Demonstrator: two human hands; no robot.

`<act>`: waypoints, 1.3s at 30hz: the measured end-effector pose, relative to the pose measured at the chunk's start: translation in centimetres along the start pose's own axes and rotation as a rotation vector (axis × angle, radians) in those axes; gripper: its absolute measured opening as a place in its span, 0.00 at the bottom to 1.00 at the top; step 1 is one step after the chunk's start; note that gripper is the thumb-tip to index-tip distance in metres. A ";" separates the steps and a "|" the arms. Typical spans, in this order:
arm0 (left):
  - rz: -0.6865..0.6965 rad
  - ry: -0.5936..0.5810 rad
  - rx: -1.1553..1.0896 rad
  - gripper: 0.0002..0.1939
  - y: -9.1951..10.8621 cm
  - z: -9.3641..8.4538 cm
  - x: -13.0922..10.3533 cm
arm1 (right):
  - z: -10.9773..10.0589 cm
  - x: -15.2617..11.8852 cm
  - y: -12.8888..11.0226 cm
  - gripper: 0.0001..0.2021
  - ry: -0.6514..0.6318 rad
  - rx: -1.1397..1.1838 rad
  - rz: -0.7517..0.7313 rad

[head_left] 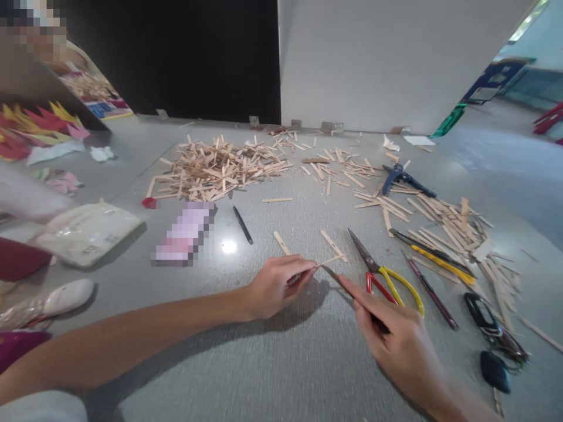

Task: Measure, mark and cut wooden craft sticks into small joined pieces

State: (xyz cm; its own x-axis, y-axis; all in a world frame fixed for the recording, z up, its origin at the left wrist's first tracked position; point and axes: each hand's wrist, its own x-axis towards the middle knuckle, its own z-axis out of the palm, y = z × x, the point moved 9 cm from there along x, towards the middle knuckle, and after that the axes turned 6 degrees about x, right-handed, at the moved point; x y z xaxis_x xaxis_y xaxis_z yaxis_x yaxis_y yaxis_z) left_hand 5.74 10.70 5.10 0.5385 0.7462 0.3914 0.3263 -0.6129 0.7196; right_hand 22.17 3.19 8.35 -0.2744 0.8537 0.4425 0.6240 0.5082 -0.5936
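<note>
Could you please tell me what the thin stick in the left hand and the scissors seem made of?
Thin stick: apparently bare wood, matt, judging by its pale tan colour. Scissors: blades look like dark metal, from their dull grey tone; handles seem smooth plastic, or plastic-coated, given the solid yellow and red.

No text, brand, number or sign can be read anywhere. The pale plastic packet at the left of the frame carries faint marks toward its lower edge, too blurred to make out. A whitish patch sits on the dark blue box at the upper right; any wording there is too small to tell. The pink rectangle left of centre is pixelated, hiding any lettering.
</note>
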 end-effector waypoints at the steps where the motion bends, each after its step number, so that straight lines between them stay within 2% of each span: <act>1: -0.001 -0.001 -0.008 0.17 0.0 0.0 0.0 | 0.0 0.1 0.0 0.21 0.001 0.006 0.000; 4: -0.035 -0.009 -0.058 0.17 -0.2 0.1 0.1 | 0.1 0.3 -0.1 0.21 -0.007 0.027 -0.005; 8: -0.130 -0.046 -0.151 0.21 -0.7 0.5 0.2 | -0.1 0.3 0.0 0.21 -0.007 0.056 0.005; 12: -0.303 -0.115 -0.414 0.22 -1.5 1.6 0.0 | -0.2 0.1 0.0 0.21 -0.001 0.056 0.002; 15: -0.398 -0.124 -0.593 0.22 -1.8 2.2 -0.2 | -0.1 -0.1 -0.1 0.20 0.007 0.065 0.006; 18: -0.413 -0.106 -0.655 0.21 -1.8 2.3 -0.3 | 0.2 -0.3 -0.3 0.22 0.023 0.070 0.002; 23: -0.375 -0.038 -0.631 0.17 -1.3 1.6 -0.3 | 0.5 -1.2 -1.0 0.25 0.087 0.039 -0.055; 31: -0.390 -0.022 -0.709 0.19 -0.2 1.7 -0.4 | 1.5 -2.2 -1.6 0.37 0.122 0.023 -0.072; 39: -0.421 -0.042 -0.831 0.25 -0.5 2.5 -0.6 | 2.0 -2.9 -0.8 0.25 0.141 -0.026 0.014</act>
State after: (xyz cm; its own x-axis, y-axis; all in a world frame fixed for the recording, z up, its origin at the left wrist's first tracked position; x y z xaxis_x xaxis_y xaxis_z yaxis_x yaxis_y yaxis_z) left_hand 7.18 9.95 3.11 0.5351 0.8448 -0.0049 -0.1509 0.1012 0.9834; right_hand 21.00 0.55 6.27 -0.1609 0.8352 0.5259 0.6464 0.4918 -0.5833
